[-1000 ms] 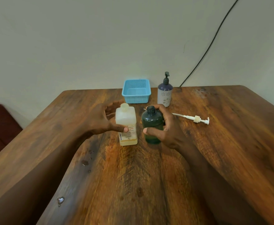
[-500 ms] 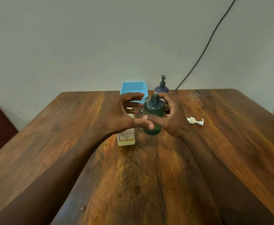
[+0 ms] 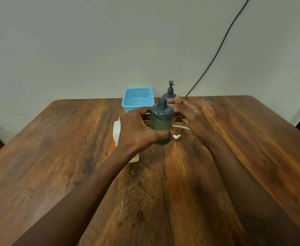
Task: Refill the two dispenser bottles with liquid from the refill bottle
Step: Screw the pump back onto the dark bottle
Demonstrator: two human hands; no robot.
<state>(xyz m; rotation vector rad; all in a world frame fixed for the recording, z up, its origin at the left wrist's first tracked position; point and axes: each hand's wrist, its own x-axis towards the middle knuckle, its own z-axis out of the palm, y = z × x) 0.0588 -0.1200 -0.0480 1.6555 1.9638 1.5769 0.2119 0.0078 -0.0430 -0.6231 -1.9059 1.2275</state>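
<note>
Left hand point(image 3: 136, 128) fingers wrap the green dispenser bottle point(image 3: 161, 118), upright, open neck pointing up, mid-table point(image 3: 163, 192). Right hand point(image 3: 191, 116) is beside it, fingers splayed loose. Two dispenser bottles (purple one point(image 3: 170, 92) behind), one refill bottle point(image 3: 116, 130), one loose pump point(image 3: 177, 137).

We're in a plain domestic room here: glossy brown wooden desk point(image 3: 57, 157) pushed up to a bare off-white wall point(image 3: 92, 41), thin black cable point(image 3: 217, 52) trailing down it. At the back, small blue perforated plastic basket point(image 3: 137, 97), purple pump-top bottle point(image 3: 170, 91).
</note>
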